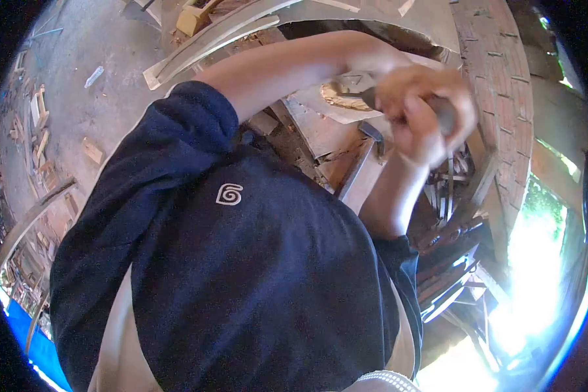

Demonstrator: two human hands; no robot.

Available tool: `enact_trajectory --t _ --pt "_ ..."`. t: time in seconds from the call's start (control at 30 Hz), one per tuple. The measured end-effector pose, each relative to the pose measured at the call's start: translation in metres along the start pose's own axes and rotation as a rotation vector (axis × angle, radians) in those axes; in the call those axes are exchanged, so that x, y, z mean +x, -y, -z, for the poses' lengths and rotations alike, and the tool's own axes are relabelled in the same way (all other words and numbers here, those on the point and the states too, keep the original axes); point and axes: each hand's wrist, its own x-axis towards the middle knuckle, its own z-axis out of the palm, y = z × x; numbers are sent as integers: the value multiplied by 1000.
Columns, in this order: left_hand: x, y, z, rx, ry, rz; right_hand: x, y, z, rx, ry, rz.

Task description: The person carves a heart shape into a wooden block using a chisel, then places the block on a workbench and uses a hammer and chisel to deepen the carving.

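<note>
My left hand point(400, 83) and my right hand point(426, 138) are together at the upper right, overlapping and blurred by motion. Both have their fingers closed around a tool. Its rounded grey end point(443, 116) shows between the fingers, and a dark narrow part point(368, 98) sticks out on the left side. The middle of the tool is hidden by the hands. Close to the dark part is a light wooden piece point(340, 97) with a hollowed, carved look. Below the hands, a hammer point(371, 131) rests by the boards.
Long curved wooden strips point(212, 44) run across the top. A plank surface with metal staples point(500, 85) curves down the right. Wood scraps point(93, 151) are scattered over the grey floor point(121, 85) at the left. Metal tools point(447, 238) are at the lower right.
</note>
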Motion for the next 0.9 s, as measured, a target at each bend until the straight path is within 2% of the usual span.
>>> enact_trajectory --t 0.03,0.07,0.13,0.17,0.27,0.3,0.33,0.4,0.47,0.5,0.6,0.63,0.67,0.73,0.8,0.9 --pt "-3 3 -1 -43 -13 -11 2 1 2 166 8 21" --pt "-6 6 -5 -92 -21 -22 -2 -3 -1 169 6 10" --pt "-10 8 -8 -174 -39 -60 -7 -22 -5 -223 -67 79" --pt "-11 9 -7 -208 -55 -84 -10 -29 -5 -22 -57 -12" --pt "-22 17 -8 -317 -94 -128 -5 -21 2 -142 89 -30" --pt "-24 22 -7 -352 -109 -145 -5 -11 4 -86 83 -13" --pt "-25 26 -10 -394 -118 -160 6 4 -5 102 33 32" --pt "-25 28 -23 -438 -99 -152 1 2 -6 -117 -78 36" --pt "-21 25 -21 -472 -100 -164 -14 -25 1 19 -79 -122" --pt "-21 24 -19 -487 -110 -163 -10 -27 2 -16 -20 -28" --pt "-22 26 -16 -542 -122 -153 -4 -8 0 -110 -17 -15" --pt "-21 28 -15 -564 -131 -149 5 4 -4 11 -11 71" --pt "-22 31 -20 -595 -130 -139 0 0 -4 13 -16 59" --pt "-21 32 -27 -648 -124 -129 -10 -18 0 -237 -67 107" --pt "-17 30 -21 -680 -137 -136 -19 -47 2 -69 55 -12" --pt "-19 36 -16 -733 -157 -112 -19 -30 -4 -49 -27 12"
